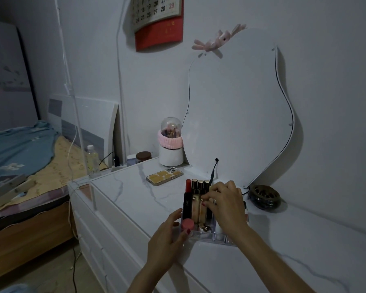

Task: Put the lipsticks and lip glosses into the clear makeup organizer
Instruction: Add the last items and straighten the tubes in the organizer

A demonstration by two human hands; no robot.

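I am watching a person, late in the job by my reading, loading a clear makeup organizer that is sitting on the white marble-look worktop in front of a wavy-edged mirror. The left hand is bracing the organizer's near-left corner, fingers loosely spread along its wall and the thumb resting beside a pink round-capped lip product standing in the front compartment. The right hand is reaching over the middle slots, fingertips pressed together on what looks like a slim gold tube; dim light is keeping me from saying whether it is pinched or merely touched. Along the back row, a red lipstick and three dark, gold-topped tubes are standing upright. I am judging the step as seating a tube in its slot; the next move is calling for a straight downward push, then a release. A phone is lying well apart.
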